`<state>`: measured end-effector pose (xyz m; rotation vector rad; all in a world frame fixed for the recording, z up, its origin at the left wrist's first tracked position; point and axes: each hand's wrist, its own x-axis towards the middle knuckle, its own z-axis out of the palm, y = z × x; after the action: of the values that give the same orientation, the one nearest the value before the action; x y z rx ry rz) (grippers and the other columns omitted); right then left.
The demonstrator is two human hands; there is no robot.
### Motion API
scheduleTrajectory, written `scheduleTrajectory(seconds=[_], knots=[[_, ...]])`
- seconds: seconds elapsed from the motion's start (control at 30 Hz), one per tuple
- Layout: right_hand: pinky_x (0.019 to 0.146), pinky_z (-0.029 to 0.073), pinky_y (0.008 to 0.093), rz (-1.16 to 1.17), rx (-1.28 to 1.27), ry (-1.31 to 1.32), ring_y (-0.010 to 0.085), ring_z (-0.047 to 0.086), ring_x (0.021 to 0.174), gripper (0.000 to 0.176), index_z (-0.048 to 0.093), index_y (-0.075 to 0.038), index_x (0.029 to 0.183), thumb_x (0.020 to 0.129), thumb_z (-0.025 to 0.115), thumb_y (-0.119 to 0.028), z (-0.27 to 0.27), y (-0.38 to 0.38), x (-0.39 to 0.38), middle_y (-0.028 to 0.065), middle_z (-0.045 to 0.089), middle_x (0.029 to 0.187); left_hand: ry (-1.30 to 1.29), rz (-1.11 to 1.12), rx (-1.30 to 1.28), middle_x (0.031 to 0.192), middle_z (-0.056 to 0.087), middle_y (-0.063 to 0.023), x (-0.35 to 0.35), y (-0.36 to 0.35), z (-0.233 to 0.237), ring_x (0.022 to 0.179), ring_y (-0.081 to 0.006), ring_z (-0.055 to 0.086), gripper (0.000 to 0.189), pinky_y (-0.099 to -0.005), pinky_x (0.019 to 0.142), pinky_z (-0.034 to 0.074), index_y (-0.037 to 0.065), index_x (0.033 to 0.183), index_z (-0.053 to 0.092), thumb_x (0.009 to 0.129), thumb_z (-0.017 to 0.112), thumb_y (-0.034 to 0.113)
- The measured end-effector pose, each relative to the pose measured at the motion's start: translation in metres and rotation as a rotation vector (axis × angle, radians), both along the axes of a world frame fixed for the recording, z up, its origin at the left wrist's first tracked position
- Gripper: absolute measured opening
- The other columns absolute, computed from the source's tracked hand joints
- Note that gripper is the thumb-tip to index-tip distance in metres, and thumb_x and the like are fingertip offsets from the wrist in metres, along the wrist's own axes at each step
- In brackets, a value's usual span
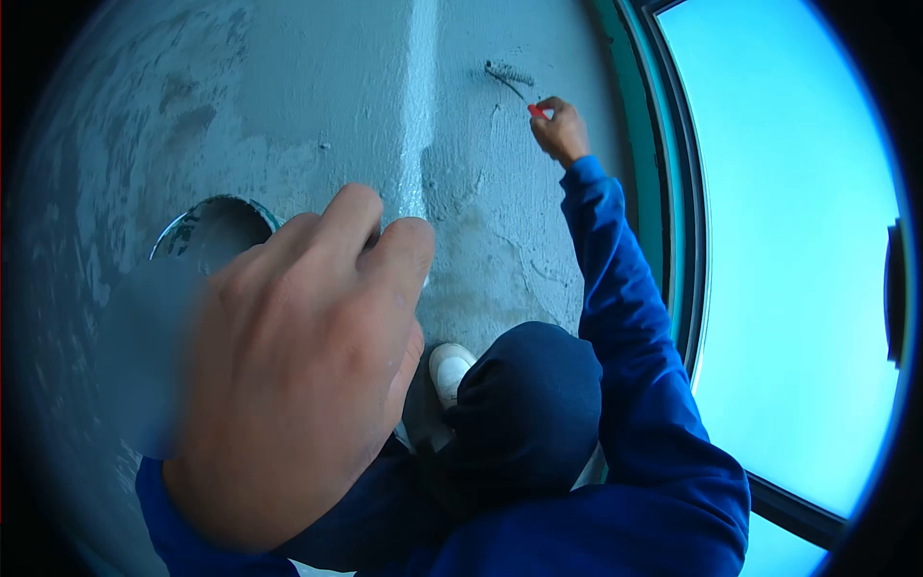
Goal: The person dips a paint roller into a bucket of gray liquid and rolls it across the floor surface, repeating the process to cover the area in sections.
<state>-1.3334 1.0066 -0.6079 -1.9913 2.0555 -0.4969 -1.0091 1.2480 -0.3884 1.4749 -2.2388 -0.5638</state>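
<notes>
In my right hand, at the end of my outstretched arm, is the red handle of a small paint roller. Its dark, wet-looking roller head rests on the grey coated floor. My left hand is large and close to the camera, back towards me, with its fingers curled in. Its palm side is hidden, so I cannot make out whether anything is in it. Behind it, to the left, stands a bucket, partly covered by the hand.
A bright strip of light runs along the floor. To the right, a dark frame with green edging borders a bright glass pane. My bent knee and white shoe are below.
</notes>
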Motion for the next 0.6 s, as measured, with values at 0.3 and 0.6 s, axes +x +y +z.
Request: scheduleTrajectory(seconds=[0.3, 0.6], knots=[[0.077, 0.055, 0.0413, -0.079, 0.205, -0.077, 0.0390, 0.069, 0.082, 0.029, 0.070, -0.002, 0.098, 0.080, 0.060, -0.022, 0.000, -0.056, 0.014, 0.0231, 0.070, 0.087, 0.127, 0.026, -0.113, 0.083, 0.055, -0.0130, -0.006, -0.004, -0.018, 0.065, -0.0270, 0.057, 0.030, -0.0368, 0.055, 0.045, -0.002, 0.103, 0.063, 0.074, 0.061, -0.009], [0.074, 0.052, 0.0517, 0.013, 0.063, -0.060, 0.0478, 0.065, 0.080, 0.029, 0.065, -0.004, 0.108, 0.081, 0.060, -0.015, -0.013, 0.190, -0.031, 0.0292, 0.067, 0.086, 0.021, -0.025, -0.131, 0.085, 0.056, -0.0135, -0.010, 0.010, -0.001, 0.066, -0.0269, 0.059, 0.030, -0.0357, 0.056, 0.046, -0.001, 0.104, 0.063, 0.076, 0.060, -0.008]])
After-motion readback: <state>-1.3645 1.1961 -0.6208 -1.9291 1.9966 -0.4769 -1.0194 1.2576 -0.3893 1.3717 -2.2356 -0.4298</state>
